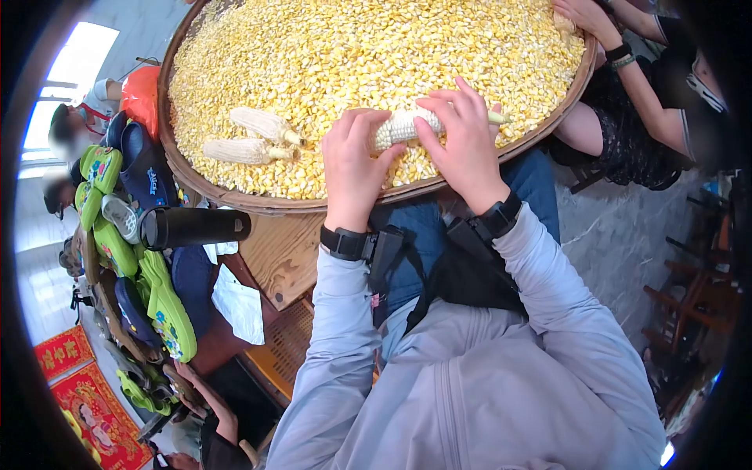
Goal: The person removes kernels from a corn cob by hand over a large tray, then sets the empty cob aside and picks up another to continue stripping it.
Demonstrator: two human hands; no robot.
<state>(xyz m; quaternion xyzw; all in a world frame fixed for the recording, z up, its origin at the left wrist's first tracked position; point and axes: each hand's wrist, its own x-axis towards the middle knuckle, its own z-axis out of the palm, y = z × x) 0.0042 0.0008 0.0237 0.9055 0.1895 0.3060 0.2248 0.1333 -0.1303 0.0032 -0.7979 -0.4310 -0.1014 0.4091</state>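
Note:
A pale corn cob (405,129) with rows of kernels on it lies across both my hands, just above the loose yellow kernels (337,63). My left hand (352,160) is wrapped round its left end. Toward the other end, my right hand (460,141) grips it with the thumb pressed along its near side. The cob's tapered tip (498,118) sticks out past my right fingers. Left of my hands, two stripped cobs (262,125) rest on the kernels. Everything sits in a wide round woven tray (258,205).
Another person's hand (587,17) touches the tray's right side. A black bottle (196,228) lies or stands near green and navy clogs (167,305) on the left. Below the tray is a wooden surface (283,254). Wooden stools (689,294) stand at the right.

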